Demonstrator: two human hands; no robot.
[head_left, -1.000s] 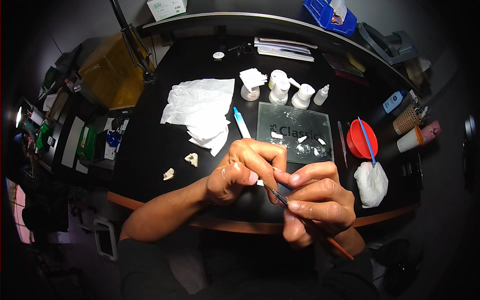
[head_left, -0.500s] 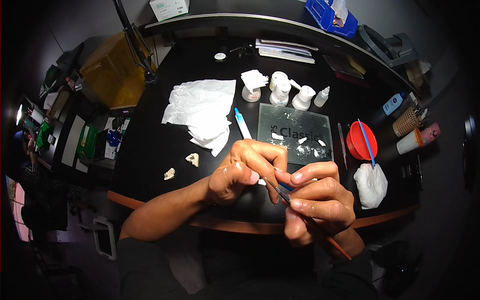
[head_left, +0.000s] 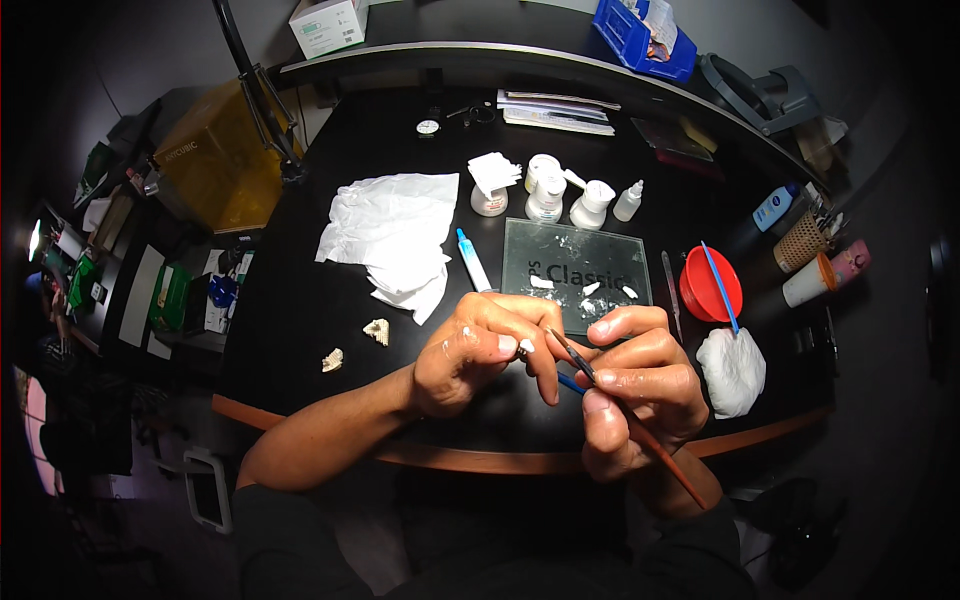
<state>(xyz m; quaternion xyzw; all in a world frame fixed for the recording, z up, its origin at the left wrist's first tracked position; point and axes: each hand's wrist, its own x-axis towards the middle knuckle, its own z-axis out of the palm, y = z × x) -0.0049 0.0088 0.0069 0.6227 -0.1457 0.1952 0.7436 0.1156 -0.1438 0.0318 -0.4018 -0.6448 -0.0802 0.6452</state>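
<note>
Between the thumb and fingers of my left hand [head_left: 480,350] is a small white tooth-like piece [head_left: 526,346] with a dark part at its underside. My right hand [head_left: 645,390] grips a fine brush [head_left: 655,447] with a reddish-brown handle, its dark tip pointing up and left, just right of the piece and apart from it. A short blue rod [head_left: 570,383] shows between the hands; its ends are hidden, and I cannot tell which hand holds it. Behind the hands lies a glass slab [head_left: 625,258] with dabs of white paste [head_left: 591,289] and powder smears.
White jars [head_left: 590,205] and a dropper bottle [head_left: 628,202] stand behind the slab. To the right are a red bowl [head_left: 690,290] with a blue stick [head_left: 718,280] and a white wad [head_left: 732,375]. Leftward lie tissues [head_left: 390,215], a blue-white tube [head_left: 472,262] and tan cast pieces [head_left: 376,332].
The brush tip has drawn away from the small white piece, and my right hand has turned slightly. The piece now shows more clearly at my left fingertips. The whole view has shifted a little.
</note>
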